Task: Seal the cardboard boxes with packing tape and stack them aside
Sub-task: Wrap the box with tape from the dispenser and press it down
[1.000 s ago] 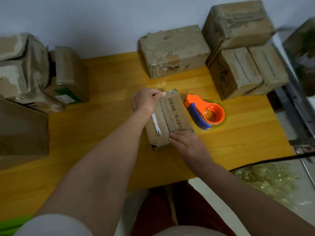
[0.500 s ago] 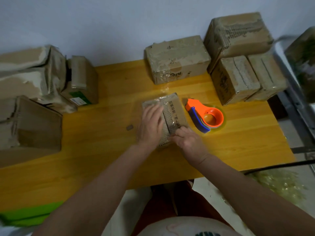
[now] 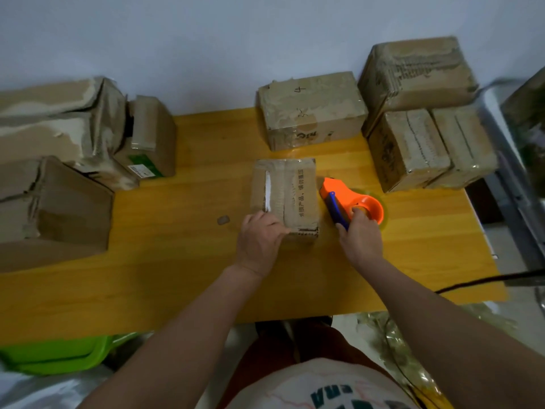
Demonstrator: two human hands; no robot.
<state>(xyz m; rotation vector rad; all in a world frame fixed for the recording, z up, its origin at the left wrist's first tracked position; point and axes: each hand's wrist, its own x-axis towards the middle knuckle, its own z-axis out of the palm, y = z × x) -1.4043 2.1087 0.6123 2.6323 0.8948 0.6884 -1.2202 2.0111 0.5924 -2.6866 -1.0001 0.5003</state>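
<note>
Head view. The left hand (image 3: 259, 240) rests on the near left corner of the small brown cardboard box (image 3: 284, 199) at the centre of the table; its fingers (image 3: 280, 228) are extended and close together, laid flat on the box top, gripping nothing. The box lies flat with its flaps closed, printed characters running along its right flap and a white strip on its left flap.

The right hand (image 3: 361, 237) grips the orange plastic tape dispenser with a blue handle (image 3: 351, 203), which sits on the table just beside the box at its 3 o'clock; the fingers are curled round the near end of the handle.

The yellow wooden table (image 3: 177, 276) also carries a taped cardboard box marked "4" (image 3: 312, 110) at 12 o'clock, a stack of three taped boxes (image 3: 418, 113) at 2 o'clock, and a group of worn cardboard boxes (image 3: 59, 160) at 9 to 10 o'clock. A small grey scrap (image 3: 223, 220) lies on the surface left of the central box. A pale wall (image 3: 206, 39) stands behind the table. A green plastic bin (image 3: 59, 354) shows at 7 o'clock below the table edge, and a black cable (image 3: 486, 280) crosses at 4 o'clock.
</note>
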